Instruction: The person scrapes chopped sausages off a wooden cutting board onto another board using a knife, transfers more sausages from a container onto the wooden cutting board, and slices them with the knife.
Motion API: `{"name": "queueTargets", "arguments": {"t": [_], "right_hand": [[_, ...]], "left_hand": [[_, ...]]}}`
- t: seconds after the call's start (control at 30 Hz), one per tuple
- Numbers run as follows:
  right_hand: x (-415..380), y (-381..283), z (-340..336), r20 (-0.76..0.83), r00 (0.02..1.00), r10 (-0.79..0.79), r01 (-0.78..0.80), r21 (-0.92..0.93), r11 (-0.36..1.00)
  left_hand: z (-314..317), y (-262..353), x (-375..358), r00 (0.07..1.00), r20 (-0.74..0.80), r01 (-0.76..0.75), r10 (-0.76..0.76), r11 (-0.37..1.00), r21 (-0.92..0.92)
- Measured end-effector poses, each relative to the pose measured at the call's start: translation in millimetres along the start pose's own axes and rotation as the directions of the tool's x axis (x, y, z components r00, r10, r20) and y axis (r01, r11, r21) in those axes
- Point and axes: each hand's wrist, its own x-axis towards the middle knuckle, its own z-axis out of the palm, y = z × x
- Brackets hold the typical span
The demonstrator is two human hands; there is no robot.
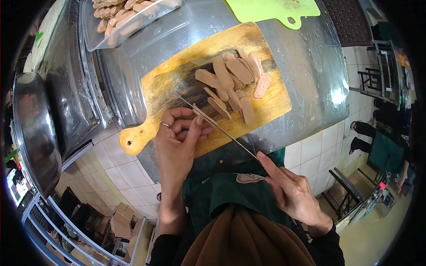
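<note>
My right hand (290,188) grips a long thin knife (226,133), its index finger stretched along the blade's near end. The blade slants up and left over the wooden cutting board (164,84). My left hand (182,137), with a ring on one finger, has its fingers curled at the board's lower left edge. Its thumb and fingertips are beside the blade near the tip; whether they pinch something small there is unclear. Several flat, pinkish-brown sausage slices (224,73) lie in a loose pile on the board's right half, beyond the blade.
A clear plastic container (128,35) of sausages stands at the upper left of the metal table (306,80). A green cutting board (275,11) lies at the top. Metal bowls (33,128) are at the left. Another person (386,146) is at the far right.
</note>
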Motion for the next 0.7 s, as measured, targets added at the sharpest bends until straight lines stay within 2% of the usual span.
{"name": "queueTargets", "arguments": {"t": [0.2, 0.47, 0.57, 0.7], "right_hand": [[0, -1, 4, -0.027, 0.999, 0.017, -0.018, -0.045, 0.999], [7, 12, 8, -0.071, 0.997, 0.015, -0.014, 0.010, 1.000], [8, 16, 10, -0.104, 0.994, -0.027, 0.034, 0.062, 0.998], [9, 15, 8, -0.086, 0.996, -0.019, 0.030, 0.131, 0.991]], "left_hand": [[0, -2, 1, 1.000, 0.003, -0.014, 0.014, 1.000, 0.012], [4, -1, -1, 0.999, -0.052, 0.013, -0.011, 0.999, 0.048], [5, 0, -2, 0.998, -0.057, 0.001, 0.001, 0.999, 0.040], [10, 7, -5, 0.997, -0.066, -0.023, 0.035, 0.986, 0.167]]}}
